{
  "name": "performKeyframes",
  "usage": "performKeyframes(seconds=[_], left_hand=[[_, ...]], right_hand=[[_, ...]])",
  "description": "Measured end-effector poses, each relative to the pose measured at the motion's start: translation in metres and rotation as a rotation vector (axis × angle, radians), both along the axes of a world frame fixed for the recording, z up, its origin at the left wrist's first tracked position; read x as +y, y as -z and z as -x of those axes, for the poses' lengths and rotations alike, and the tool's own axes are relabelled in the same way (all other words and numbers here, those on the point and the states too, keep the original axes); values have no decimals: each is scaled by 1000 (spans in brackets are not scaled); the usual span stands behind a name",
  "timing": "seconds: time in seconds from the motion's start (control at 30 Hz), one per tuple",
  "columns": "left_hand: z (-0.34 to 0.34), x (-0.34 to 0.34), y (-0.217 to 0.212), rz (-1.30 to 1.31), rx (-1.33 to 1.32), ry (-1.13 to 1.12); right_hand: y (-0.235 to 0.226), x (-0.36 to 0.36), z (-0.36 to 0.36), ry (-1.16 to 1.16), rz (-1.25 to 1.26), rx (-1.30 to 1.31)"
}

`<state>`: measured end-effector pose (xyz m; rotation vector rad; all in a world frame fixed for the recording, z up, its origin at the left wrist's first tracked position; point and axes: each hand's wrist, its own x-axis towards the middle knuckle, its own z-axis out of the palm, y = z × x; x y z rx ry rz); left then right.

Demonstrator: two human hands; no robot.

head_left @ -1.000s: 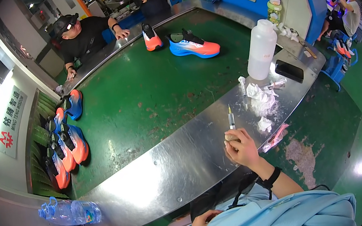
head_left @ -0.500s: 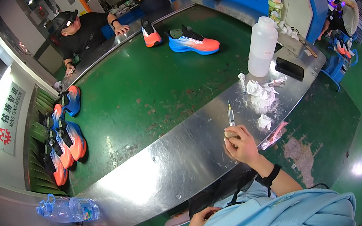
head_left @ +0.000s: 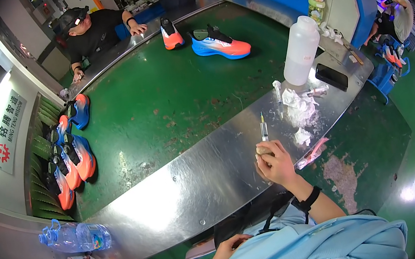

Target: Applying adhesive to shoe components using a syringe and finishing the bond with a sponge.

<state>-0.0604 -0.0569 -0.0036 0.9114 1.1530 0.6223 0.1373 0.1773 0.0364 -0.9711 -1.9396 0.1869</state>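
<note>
My right hand (head_left: 277, 164) is closed around a syringe (head_left: 264, 132), its needle pointing up above the metal ledge of the bench. A small tan lump (head_left: 263, 149) also sits in its fingers, partly hidden. Beyond it lie white crumpled tissues (head_left: 297, 106) with white crumbs. A large translucent white bottle (head_left: 300, 53) stands behind them. My left hand (head_left: 232, 248) rests low against my body by the light blue shirt, its fingers loosely stretched out and their tips partly covered; I see nothing in it.
A black phone (head_left: 331, 77) lies right of the bottle. Sneakers (head_left: 221, 46) stand on the green belt (head_left: 159, 104), several more (head_left: 79, 156) along its left side. Water bottles (head_left: 76, 236) lie at the left corner. A seated person (head_left: 98, 32) leans on the far edge; another stands behind.
My right hand still holds the syringe upright, almost unmoved. The view has shifted slightly. The standing person at the back has raised their hands.
</note>
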Motion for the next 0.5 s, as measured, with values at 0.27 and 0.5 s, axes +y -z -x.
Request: performKeyframes(seconds=[0.27,0.5], left_hand=[[-1,1,-2,4,17,4],[-1,1,-1,0,24,5]], right_hand=[[-1,0,0,3,-7,0],[1,0,0,1,9,-9]])
